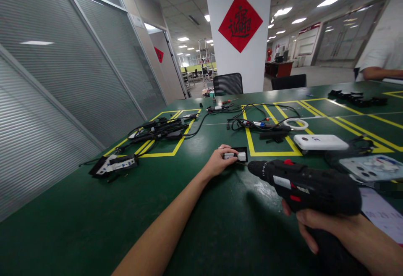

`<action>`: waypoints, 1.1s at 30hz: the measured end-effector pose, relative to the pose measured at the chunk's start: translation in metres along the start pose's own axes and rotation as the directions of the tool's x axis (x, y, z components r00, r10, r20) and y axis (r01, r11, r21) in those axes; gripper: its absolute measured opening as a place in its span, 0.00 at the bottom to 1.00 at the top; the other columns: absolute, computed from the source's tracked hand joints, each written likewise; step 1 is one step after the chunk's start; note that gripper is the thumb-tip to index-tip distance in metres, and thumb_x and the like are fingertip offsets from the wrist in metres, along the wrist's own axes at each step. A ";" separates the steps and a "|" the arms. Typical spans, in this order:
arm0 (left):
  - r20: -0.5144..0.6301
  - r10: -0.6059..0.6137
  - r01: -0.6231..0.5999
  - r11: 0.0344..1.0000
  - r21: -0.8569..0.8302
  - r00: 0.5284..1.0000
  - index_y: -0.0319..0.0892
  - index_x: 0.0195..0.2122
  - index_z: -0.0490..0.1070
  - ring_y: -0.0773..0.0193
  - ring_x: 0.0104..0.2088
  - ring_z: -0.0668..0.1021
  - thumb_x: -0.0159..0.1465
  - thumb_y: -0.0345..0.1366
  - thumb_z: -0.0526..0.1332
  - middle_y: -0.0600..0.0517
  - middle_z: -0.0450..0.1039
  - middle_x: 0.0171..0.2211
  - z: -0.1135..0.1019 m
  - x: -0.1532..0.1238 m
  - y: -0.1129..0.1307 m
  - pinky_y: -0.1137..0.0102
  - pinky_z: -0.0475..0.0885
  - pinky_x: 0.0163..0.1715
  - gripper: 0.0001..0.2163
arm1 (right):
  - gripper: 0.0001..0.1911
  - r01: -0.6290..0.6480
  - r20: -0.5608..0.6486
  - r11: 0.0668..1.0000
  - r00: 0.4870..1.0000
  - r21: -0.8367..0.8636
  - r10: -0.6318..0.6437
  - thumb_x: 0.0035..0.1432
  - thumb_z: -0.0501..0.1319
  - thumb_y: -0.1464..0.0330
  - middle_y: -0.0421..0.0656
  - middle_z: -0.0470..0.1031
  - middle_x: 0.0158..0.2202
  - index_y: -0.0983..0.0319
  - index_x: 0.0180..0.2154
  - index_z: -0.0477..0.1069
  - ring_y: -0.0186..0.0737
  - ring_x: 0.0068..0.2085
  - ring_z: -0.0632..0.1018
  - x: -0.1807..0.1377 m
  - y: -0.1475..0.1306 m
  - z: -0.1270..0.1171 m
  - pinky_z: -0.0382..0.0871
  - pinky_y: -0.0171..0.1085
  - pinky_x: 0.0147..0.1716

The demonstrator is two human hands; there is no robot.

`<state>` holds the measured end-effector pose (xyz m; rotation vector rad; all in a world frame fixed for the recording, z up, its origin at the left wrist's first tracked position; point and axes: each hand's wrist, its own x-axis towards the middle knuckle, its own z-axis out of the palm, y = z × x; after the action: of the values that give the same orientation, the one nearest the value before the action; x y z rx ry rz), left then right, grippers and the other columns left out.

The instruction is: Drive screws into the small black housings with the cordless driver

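My right hand point(333, 230) is wrapped around the grip of a black cordless drill point(302, 185) with red switches. Its chuck points left, and a thin bit reaches toward the small part by my other hand. The fingers of my left hand point(220, 159) press on a small white block point(241, 156) at the middle of the green table. That block lies on or in a black piece point(244, 150), partly hidden by my fingers. Whether the bit touches the part, I cannot tell.
Left, black cables and adapters point(163, 131) lie beside a black-and-white part point(116, 164). Across the table are more cables point(261, 124), a white ring point(296, 124), a white power bank point(321, 142), a phone point(371, 166) and black parts point(355, 97). A person's arm point(380, 73) rests far right.
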<state>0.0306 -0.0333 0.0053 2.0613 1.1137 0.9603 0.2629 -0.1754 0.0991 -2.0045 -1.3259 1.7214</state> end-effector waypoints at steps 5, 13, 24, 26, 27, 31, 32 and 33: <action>0.004 -0.016 0.016 1.000 0.000 1.000 0.42 0.41 0.75 0.61 0.45 0.71 0.56 0.39 0.62 0.47 0.66 0.44 0.000 0.000 0.000 0.67 0.66 0.47 0.12 | 0.12 0.063 -0.030 0.998 0.998 0.007 -0.063 0.34 0.53 0.81 0.29 0.67 0.10 0.58 0.19 0.63 0.32 0.07 0.66 0.008 0.003 0.004 0.59 0.31 0.10; 0.013 -0.032 0.032 0.999 -0.010 0.999 0.42 0.41 0.75 0.59 0.47 0.70 0.56 0.39 0.62 0.47 0.65 0.45 -0.001 0.000 0.002 0.66 0.65 0.48 0.12 | 0.10 0.233 -0.035 0.965 0.972 0.123 -0.231 0.37 0.54 0.80 0.31 0.70 0.13 0.59 0.19 0.65 0.32 0.09 0.70 0.011 0.017 0.003 0.60 0.30 0.09; 0.016 -0.022 0.022 1.000 -0.019 1.000 0.42 0.41 0.75 0.60 0.46 0.71 0.56 0.40 0.62 0.47 0.66 0.44 -0.002 0.001 0.003 0.67 0.66 0.47 0.13 | 0.06 0.297 -0.022 0.937 0.954 0.186 -0.298 0.44 0.58 0.74 0.30 0.64 0.10 0.57 0.23 0.64 0.35 0.13 0.73 0.025 0.044 0.024 0.65 0.30 0.11; 0.019 -0.021 0.022 1.000 -0.020 1.000 0.42 0.41 0.75 0.60 0.46 0.71 0.56 0.39 0.62 0.47 0.66 0.44 -0.002 0.001 0.003 0.67 0.66 0.47 0.13 | 0.05 0.303 -0.010 0.932 0.952 0.200 -0.307 0.45 0.58 0.72 0.31 0.65 0.12 0.56 0.24 0.64 0.37 0.15 0.75 0.023 0.045 0.023 0.67 0.32 0.13; 0.020 -0.023 0.024 1.000 -0.020 1.000 0.42 0.41 0.75 0.60 0.46 0.71 0.56 0.39 0.62 0.47 0.66 0.44 -0.002 0.001 0.003 0.67 0.66 0.47 0.13 | 0.05 0.302 -0.014 0.931 0.952 0.206 -0.305 0.45 0.58 0.72 0.32 0.66 0.13 0.56 0.25 0.64 0.38 0.16 0.76 0.022 0.046 0.022 0.68 0.32 0.13; 0.021 -0.027 0.028 0.999 -0.021 0.999 0.42 0.41 0.75 0.61 0.45 0.71 0.56 0.40 0.62 0.47 0.66 0.45 -0.002 0.000 0.003 0.67 0.67 0.46 0.13 | 0.05 0.287 -0.023 0.932 0.957 0.222 -0.289 0.45 0.60 0.70 0.35 0.71 0.17 0.55 0.24 0.64 0.42 0.21 0.78 0.016 0.044 0.022 0.71 0.35 0.15; 0.020 -0.025 0.025 0.999 -0.022 0.999 0.42 0.41 0.75 0.61 0.44 0.71 0.56 0.40 0.62 0.47 0.66 0.44 -0.002 0.000 0.003 0.67 0.67 0.45 0.13 | 0.06 0.280 -0.020 0.934 0.959 0.222 -0.283 0.45 0.60 0.70 0.36 0.71 0.18 0.55 0.24 0.64 0.42 0.21 0.78 0.015 0.044 0.022 0.72 0.35 0.15; 0.019 -0.022 0.022 1.000 -0.022 1.000 0.42 0.41 0.75 0.60 0.45 0.71 0.56 0.40 0.62 0.47 0.66 0.44 -0.002 0.000 0.003 0.67 0.67 0.45 0.13 | 0.06 0.274 -0.016 0.936 0.961 0.223 -0.278 0.45 0.61 0.70 0.37 0.71 0.18 0.54 0.23 0.64 0.43 0.21 0.78 0.014 0.044 0.022 0.72 0.36 0.14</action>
<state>0.0304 -0.0342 0.0085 2.0318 1.1089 0.9372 0.2649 -0.1994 0.0540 -1.6016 -1.2822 1.6731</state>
